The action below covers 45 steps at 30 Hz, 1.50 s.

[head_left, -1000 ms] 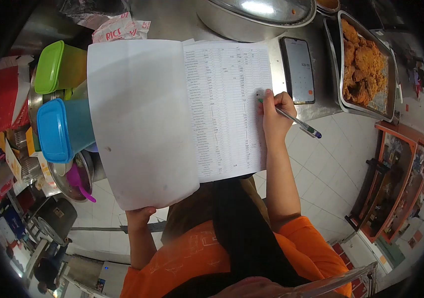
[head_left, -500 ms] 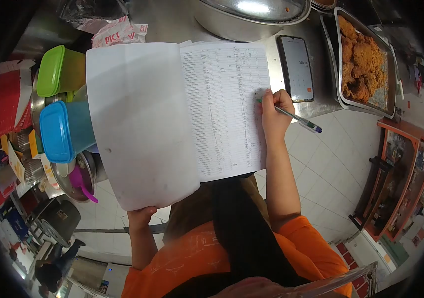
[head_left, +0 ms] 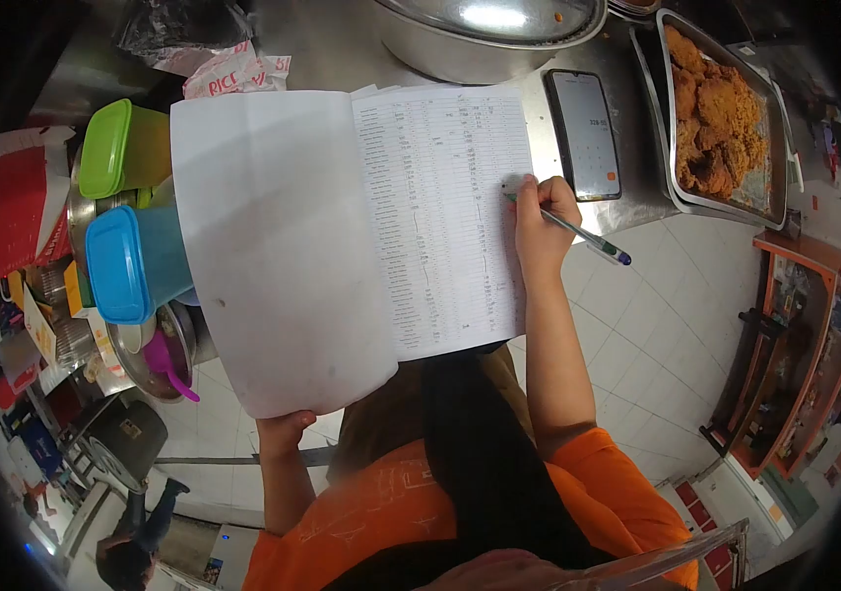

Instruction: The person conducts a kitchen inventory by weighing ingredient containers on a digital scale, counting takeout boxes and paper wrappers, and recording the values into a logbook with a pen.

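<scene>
One steel counter; over its front edge, an open booklet, blank page left, printed page right. Far right, a tray of fried food; between tray and booklet, a phone. Left hand at the booklet's lower left edge, fingers hidden: cannot tell whether clamped. Right hand clamped on a pen at the printed page's right edge.

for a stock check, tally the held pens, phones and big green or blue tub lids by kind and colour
Slim pen with blue end: 1
Black-edged rectangular phone: 1
Green rounded plastic lid: 1
Blue rounded plastic lid: 1
Total: 4
</scene>
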Each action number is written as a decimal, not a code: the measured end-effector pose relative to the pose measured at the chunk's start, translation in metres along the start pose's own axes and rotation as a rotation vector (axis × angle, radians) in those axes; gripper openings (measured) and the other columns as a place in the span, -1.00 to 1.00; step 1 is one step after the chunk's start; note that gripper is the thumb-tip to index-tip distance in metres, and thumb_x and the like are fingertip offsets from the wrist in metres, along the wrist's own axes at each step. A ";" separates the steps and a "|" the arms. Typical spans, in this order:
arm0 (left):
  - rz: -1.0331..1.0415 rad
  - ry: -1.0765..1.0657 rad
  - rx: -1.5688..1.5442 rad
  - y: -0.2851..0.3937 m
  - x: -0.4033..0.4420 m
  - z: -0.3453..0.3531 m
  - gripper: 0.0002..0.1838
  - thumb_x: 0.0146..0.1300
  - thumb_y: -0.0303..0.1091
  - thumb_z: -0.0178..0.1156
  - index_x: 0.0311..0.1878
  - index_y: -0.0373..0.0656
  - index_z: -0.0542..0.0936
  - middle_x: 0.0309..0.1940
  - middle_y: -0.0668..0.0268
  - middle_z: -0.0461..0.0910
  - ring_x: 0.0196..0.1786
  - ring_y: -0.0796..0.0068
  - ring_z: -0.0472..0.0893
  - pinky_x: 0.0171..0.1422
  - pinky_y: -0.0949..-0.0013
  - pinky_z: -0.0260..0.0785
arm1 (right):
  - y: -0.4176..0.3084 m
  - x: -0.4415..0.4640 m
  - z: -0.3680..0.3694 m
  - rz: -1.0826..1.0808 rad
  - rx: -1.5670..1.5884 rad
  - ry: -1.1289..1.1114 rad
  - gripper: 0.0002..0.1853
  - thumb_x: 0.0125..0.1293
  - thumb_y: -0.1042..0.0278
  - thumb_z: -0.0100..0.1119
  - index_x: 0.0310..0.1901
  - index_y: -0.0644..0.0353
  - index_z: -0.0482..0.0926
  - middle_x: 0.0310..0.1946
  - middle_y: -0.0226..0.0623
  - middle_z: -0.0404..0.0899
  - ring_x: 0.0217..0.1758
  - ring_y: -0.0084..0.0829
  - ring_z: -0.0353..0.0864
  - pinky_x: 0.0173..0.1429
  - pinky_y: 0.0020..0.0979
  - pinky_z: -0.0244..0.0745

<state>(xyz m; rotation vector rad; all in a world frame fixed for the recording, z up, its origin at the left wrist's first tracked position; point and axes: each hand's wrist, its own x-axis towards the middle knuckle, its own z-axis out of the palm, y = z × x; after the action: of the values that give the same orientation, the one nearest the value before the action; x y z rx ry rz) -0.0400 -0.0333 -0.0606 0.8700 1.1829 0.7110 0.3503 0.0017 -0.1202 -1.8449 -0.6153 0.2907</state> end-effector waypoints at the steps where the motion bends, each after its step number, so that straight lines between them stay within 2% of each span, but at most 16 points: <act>1: -0.006 -0.012 0.001 0.002 0.000 0.002 0.05 -0.27 -0.11 0.59 0.31 -0.18 0.23 0.20 0.28 0.36 0.25 0.25 0.37 0.25 0.08 0.30 | 0.000 0.000 0.000 0.012 0.014 -0.008 -0.65 0.16 0.53 0.17 -0.66 0.25 0.21 -0.69 -0.33 0.26 -0.59 -0.52 0.20 -0.47 -0.42 0.14; 4: -0.038 -0.078 -0.065 0.013 0.002 0.018 -0.09 -0.27 -0.33 0.58 0.22 -0.24 0.33 0.06 0.25 0.47 0.14 0.28 0.47 0.14 0.17 0.40 | -0.001 0.000 -0.002 -0.049 -0.032 -0.018 -0.65 0.18 0.50 0.17 -0.64 0.24 0.22 -0.69 -0.37 0.29 -0.58 -0.56 0.24 -0.50 -0.46 0.16; 5: -0.046 -0.104 -0.099 0.017 0.003 0.028 -0.14 -0.27 -0.43 0.57 0.18 -0.26 0.37 0.00 0.24 0.53 0.09 0.29 0.51 0.09 0.21 0.44 | -0.001 0.001 -0.003 0.068 0.072 -0.024 -0.65 0.20 0.49 0.17 -0.64 0.22 0.23 -0.68 -0.39 0.30 -0.57 -0.58 0.26 -0.52 -0.48 0.18; 7: -0.091 -0.249 -0.054 0.023 0.005 0.050 -0.27 -0.18 -0.46 0.52 0.13 -0.27 0.41 -0.05 0.23 0.55 0.07 0.34 0.52 0.10 0.26 0.43 | -0.006 0.003 -0.007 0.292 0.290 -0.044 -0.64 0.23 0.47 0.16 -0.64 0.19 0.23 -0.65 -0.42 0.33 -0.54 -0.61 0.31 -0.55 -0.52 0.20; 8: -0.186 -0.276 0.046 0.023 0.005 0.063 -0.33 -0.13 -0.46 0.50 0.11 -0.26 0.43 -0.03 0.23 0.54 0.06 0.36 0.52 0.10 0.28 0.42 | -0.015 0.004 -0.014 0.364 0.417 -0.054 -0.67 0.33 0.31 0.09 -0.57 0.16 0.29 -0.61 -0.45 0.36 -0.56 -0.64 0.35 -0.60 -0.55 0.22; 11: -0.238 -0.544 0.299 0.045 0.009 0.114 -0.58 0.03 -0.35 0.42 -0.04 -0.22 0.52 0.07 0.19 0.50 0.11 0.32 0.48 0.17 0.30 0.35 | -0.023 0.000 -0.038 0.415 0.518 0.001 -0.67 0.40 0.16 -0.03 -0.47 0.17 0.35 -0.61 -0.43 0.36 -0.62 -0.61 0.36 -0.57 -0.52 0.30; 14: 0.300 -0.897 0.656 0.030 0.016 0.126 -0.68 0.08 -0.27 0.37 -0.16 -0.19 0.54 0.12 0.15 0.45 0.18 0.21 0.42 0.25 0.24 0.27 | -0.012 -0.016 -0.069 0.358 0.488 -0.215 -0.62 0.43 0.03 -0.12 -0.31 0.22 0.45 -0.52 -0.37 0.45 -0.59 -0.58 0.38 -0.50 -0.51 0.38; 18: 0.415 -0.729 0.719 0.054 0.011 0.125 -0.74 0.11 -0.27 0.32 -0.21 -0.19 0.53 0.07 0.11 0.45 0.18 0.12 0.40 0.21 0.24 0.26 | -0.003 -0.033 -0.097 0.377 0.285 -0.437 -0.63 0.42 0.05 -0.05 -0.17 0.26 0.51 -0.39 -0.39 0.49 -0.46 -0.58 0.43 -0.38 -0.46 0.42; 21: 0.622 -0.388 0.696 0.058 0.022 0.106 -0.76 0.10 -0.31 0.31 -0.22 -0.19 0.53 0.02 0.14 0.47 0.12 0.12 0.42 0.17 0.22 0.28 | -0.016 -0.045 -0.106 0.344 0.111 -0.490 -0.78 0.34 0.25 0.09 -0.10 0.19 0.51 -0.30 -0.41 0.54 -0.31 -0.55 0.49 -0.26 -0.43 0.48; 24: 0.938 0.415 0.881 0.078 0.025 0.086 -0.52 0.00 -0.27 0.37 -0.03 -0.22 0.46 -0.03 0.08 0.41 0.10 0.04 0.36 0.26 0.02 0.12 | -0.009 -0.046 -0.109 0.373 0.182 -0.544 -0.69 0.38 0.15 -0.01 -0.02 0.20 0.47 -0.23 -0.31 0.53 -0.32 -0.48 0.50 -0.25 -0.43 0.48; 28: 1.010 0.897 0.990 0.137 0.057 0.048 -0.08 -0.13 -0.18 0.45 0.26 -0.30 0.18 0.18 -0.09 0.21 0.24 -0.11 0.20 0.32 -0.07 0.03 | -0.015 -0.037 -0.105 0.429 0.284 -0.526 -0.56 0.41 0.00 -0.15 0.03 0.24 0.43 -0.19 -0.19 0.53 -0.29 -0.37 0.55 -0.26 -0.38 0.52; 31: 0.891 0.960 1.138 0.152 0.094 0.027 0.04 -0.19 -0.18 0.48 0.31 -0.33 0.08 0.20 -0.12 0.19 0.26 -0.13 0.19 0.33 -0.11 0.02 | -0.022 -0.032 -0.106 0.466 0.334 -0.526 -0.53 0.42 -0.03 -0.20 0.03 0.26 0.42 -0.19 -0.16 0.52 -0.28 -0.34 0.56 -0.26 -0.36 0.52; 34: 0.828 0.833 0.792 0.157 0.112 0.024 0.10 -0.25 -0.19 0.51 0.31 -0.31 0.05 0.18 -0.13 0.20 0.26 -0.14 0.20 0.33 -0.13 0.03 | -0.025 -0.027 -0.104 0.474 0.325 -0.535 -0.53 0.43 -0.02 -0.22 0.03 0.26 0.42 -0.19 -0.16 0.52 -0.27 -0.35 0.55 -0.25 -0.36 0.50; 36: 0.870 0.858 0.794 0.154 0.115 0.027 0.09 -0.27 -0.21 0.51 0.30 -0.30 0.06 0.16 -0.12 0.23 0.23 -0.13 0.22 0.31 -0.10 0.06 | -0.020 -0.028 -0.105 0.477 0.303 -0.559 -0.53 0.42 -0.07 -0.23 0.00 0.19 0.43 -0.21 -0.28 0.51 -0.30 -0.47 0.48 -0.25 -0.41 0.42; 40: 1.031 0.826 0.926 0.159 0.099 0.055 0.04 -0.29 -0.24 0.51 0.26 -0.29 0.10 0.09 -0.09 0.27 0.18 -0.11 0.26 0.29 -0.04 0.10 | -0.014 -0.035 -0.106 0.520 0.305 -0.539 -0.55 0.43 -0.03 -0.23 -0.03 0.21 0.44 -0.24 -0.27 0.51 -0.28 -0.46 0.50 -0.24 -0.39 0.46; 45: 1.042 0.679 0.705 0.184 0.113 0.101 0.03 -0.30 -0.24 0.52 0.24 -0.29 0.12 0.08 -0.06 0.28 0.16 -0.11 0.26 0.27 -0.03 0.11 | -0.009 -0.040 -0.111 0.515 0.315 -0.531 -0.56 0.43 -0.02 -0.21 -0.03 0.24 0.44 -0.24 -0.24 0.52 -0.29 -0.45 0.50 -0.26 -0.40 0.47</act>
<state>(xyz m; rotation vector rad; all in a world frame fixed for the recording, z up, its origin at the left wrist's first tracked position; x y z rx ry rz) 0.0807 0.1338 0.0593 2.0032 1.5867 1.5508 0.3683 -0.1066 -0.0763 -1.5912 -0.4015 1.1783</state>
